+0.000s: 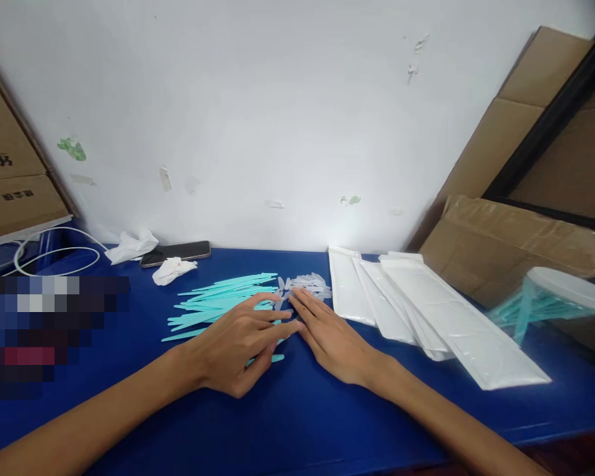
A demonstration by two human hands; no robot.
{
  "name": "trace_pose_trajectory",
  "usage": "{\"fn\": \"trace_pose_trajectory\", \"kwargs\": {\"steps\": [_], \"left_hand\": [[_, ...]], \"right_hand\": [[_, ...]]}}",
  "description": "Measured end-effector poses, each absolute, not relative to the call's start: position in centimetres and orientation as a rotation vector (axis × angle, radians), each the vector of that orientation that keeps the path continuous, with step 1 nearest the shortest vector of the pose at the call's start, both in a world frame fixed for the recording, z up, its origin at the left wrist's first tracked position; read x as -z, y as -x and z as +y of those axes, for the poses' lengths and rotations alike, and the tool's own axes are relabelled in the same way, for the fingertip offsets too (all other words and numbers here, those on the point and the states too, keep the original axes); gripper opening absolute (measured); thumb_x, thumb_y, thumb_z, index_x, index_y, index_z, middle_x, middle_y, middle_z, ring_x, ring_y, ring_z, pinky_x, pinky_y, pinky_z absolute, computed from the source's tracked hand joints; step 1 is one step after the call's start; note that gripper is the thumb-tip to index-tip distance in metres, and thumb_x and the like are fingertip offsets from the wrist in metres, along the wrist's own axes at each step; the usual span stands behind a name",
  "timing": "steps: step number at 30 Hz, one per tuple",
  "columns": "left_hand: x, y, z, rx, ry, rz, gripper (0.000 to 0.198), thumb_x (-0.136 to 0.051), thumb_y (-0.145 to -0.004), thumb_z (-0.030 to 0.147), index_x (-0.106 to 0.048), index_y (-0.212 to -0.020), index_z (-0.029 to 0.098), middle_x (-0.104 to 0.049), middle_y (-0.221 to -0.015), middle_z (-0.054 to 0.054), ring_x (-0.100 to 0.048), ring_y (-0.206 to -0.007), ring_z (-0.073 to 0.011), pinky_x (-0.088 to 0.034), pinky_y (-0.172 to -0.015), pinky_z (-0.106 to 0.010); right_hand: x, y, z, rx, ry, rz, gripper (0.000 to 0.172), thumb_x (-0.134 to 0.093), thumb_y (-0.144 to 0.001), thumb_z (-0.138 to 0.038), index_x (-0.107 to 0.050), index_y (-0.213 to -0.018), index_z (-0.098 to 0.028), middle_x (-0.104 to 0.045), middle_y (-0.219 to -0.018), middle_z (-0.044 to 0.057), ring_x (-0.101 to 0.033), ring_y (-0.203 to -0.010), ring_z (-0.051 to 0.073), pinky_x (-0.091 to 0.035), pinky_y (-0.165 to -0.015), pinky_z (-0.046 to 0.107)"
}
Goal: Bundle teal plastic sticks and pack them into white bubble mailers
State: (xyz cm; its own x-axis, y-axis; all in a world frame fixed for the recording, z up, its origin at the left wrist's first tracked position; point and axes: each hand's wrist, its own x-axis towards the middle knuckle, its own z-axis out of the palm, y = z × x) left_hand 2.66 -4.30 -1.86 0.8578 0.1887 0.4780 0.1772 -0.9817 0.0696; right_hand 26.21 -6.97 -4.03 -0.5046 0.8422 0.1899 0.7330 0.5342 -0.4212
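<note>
A loose pile of long, thin teal plastic sticks [213,304] lies on the blue tabletop, tapered at their ends. Just right of it is a heap of small translucent, pale plastic pieces [311,285]. My left hand [240,340] hovers over or rests on the right end of the sticks, its fingers stretched toward the small pieces; part of the pile is hidden beneath it. Lying flat, fingers out, my right hand [334,340] touches the near edge of the translucent heap. The fingertips of both hands almost meet. I see nothing gripped in either one.
Several white padded envelopes [456,311] fan out on the right. Beyond them a clear tub with a white lid [572,291] holds more teal sticks. A phone [178,253], crumpled tissues [174,270] and a white cable [59,250] lie left. Cardboard boxes [520,251] flank the table [287,430].
</note>
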Motion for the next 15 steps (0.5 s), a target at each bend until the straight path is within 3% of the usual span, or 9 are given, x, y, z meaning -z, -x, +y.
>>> {"fn": "trace_pose_trajectory", "kwargs": {"steps": [6, 15], "left_hand": [[0.9, -1.6, -2.4, -1.067, -3.13, 0.425, 0.037, -0.043, -0.086, 0.008, -0.059, -0.119, 0.017, -0.074, -0.095, -0.01, -0.066, -0.104, -0.026, -0.044, -0.099, -0.051], [-0.4, 3.2, 1.6, -0.965, -3.008, 1.165, 0.027, -0.044, -0.088, 0.016, -0.068, -0.102, 0.018, -0.072, -0.09, -0.009, -0.057, -0.103, -0.0274, -0.043, -0.095, -0.051]], "right_hand": [[4.8, -24.7, -4.4, -0.339, 1.248, -2.393, 0.057, -0.029, -0.104, -0.042, -0.034, -0.154, -0.017, -0.025, -0.163, 0.012, -0.018, -0.152, 0.026, -0.021, -0.125, 0.048], [3.1, -25.4, -0.2, -0.272, 1.389, -2.124, 0.054, -0.023, -0.103, -0.052, -0.042, -0.147, -0.026, -0.046, -0.152, 0.008, -0.041, -0.141, 0.029, -0.036, -0.115, 0.054]]}}
